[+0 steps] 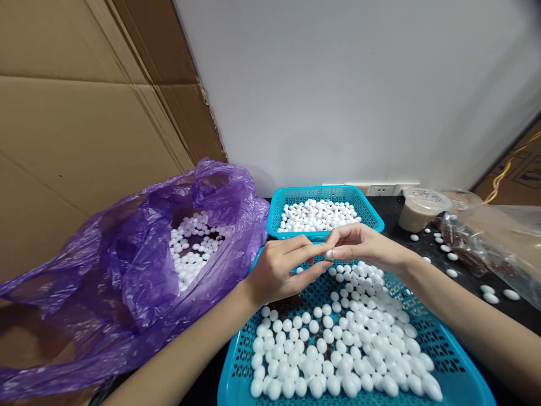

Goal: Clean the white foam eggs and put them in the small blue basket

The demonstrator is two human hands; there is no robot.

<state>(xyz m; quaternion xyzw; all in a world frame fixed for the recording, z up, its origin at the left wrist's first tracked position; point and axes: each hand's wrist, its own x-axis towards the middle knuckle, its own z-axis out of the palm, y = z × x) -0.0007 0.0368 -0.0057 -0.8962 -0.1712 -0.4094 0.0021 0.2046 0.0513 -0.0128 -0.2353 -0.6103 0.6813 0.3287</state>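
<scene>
A small white ball point(329, 255) is pinched between the thumb and fingers of my right hand point(355, 243). My left hand point(287, 265) meets it from the other side, its index finger and thumb tips closed about the same ball. A speck of brown shows at the left fingers, too small to name. Both hands hover over the back part of a large turquoise basket point(456, 361), which holds many loose white balls point(338, 338) and some brown bits. Behind it, a smaller turquoise basket point(372, 217) contains more white balls with reddish specks among them.
To the left, an open purple plastic bag point(147, 282) holds white balls. A lidded cup point(420, 210), stray balls point(490, 294) and a clear bag of brown material point(460, 242) lie right on the black table. A wall socket point(382, 190) and cardboard point(76, 113) stand behind.
</scene>
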